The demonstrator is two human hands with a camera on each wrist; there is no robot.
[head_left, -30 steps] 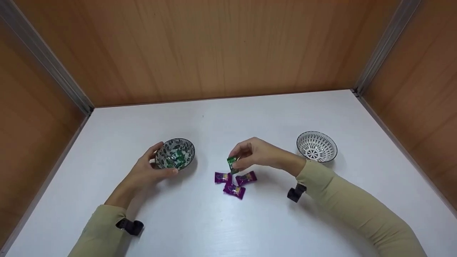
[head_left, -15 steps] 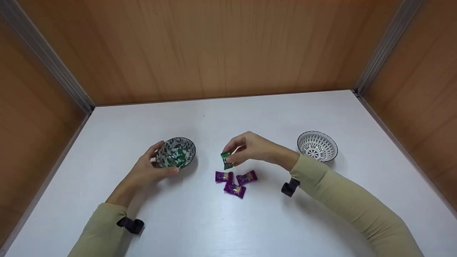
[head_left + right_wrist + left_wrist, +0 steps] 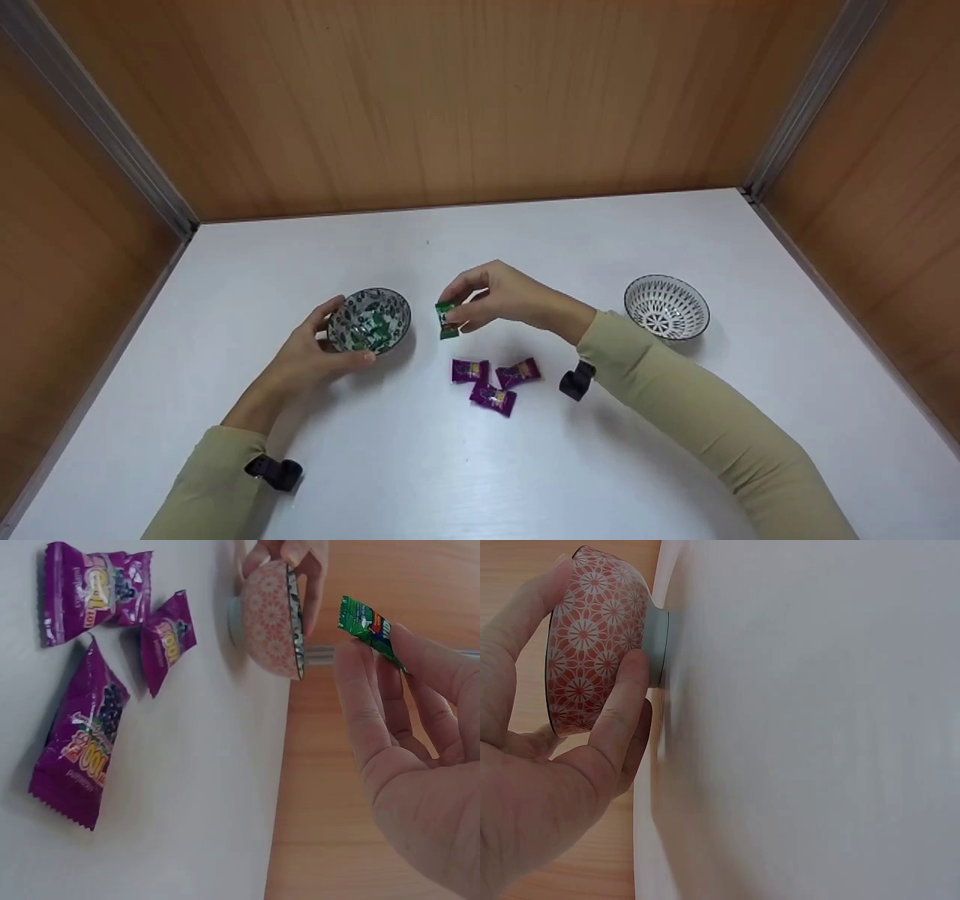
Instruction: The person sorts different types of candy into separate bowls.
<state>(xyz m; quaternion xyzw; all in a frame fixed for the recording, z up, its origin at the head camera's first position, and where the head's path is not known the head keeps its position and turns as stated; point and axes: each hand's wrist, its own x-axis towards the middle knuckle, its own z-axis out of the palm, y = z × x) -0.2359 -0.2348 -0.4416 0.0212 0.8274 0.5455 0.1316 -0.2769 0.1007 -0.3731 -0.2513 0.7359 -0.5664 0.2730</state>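
Observation:
My left hand [image 3: 322,352] grips a small bowl [image 3: 361,306] on the left side of the table, thumb at the near rim and fingers round the far side. Inside it is patterned dark and white; in the left wrist view the bowl [image 3: 592,645] is red with white flowers outside, on a pale foot. Several green-wrapped candies [image 3: 373,330] lie in it. Right of the bowl, my right hand [image 3: 517,296] pinches one green-wrapped candy [image 3: 447,321] between thumb and fingers, held above the table. The right wrist view shows this candy [image 3: 367,624] at the fingertips.
Three purple-wrapped candies [image 3: 493,399] with grape pictures lie close together on the white table [image 3: 420,480], nearer the body than my right hand. A black-and-white patterned bowl [image 3: 666,307] stands at the right. Wooden panels [image 3: 465,105] enclose the back and sides.
My right hand has lifted the green candy away from the purple ones and carried it left and farther back, toward the held bowl. My left hand and its bowl have stayed in place.

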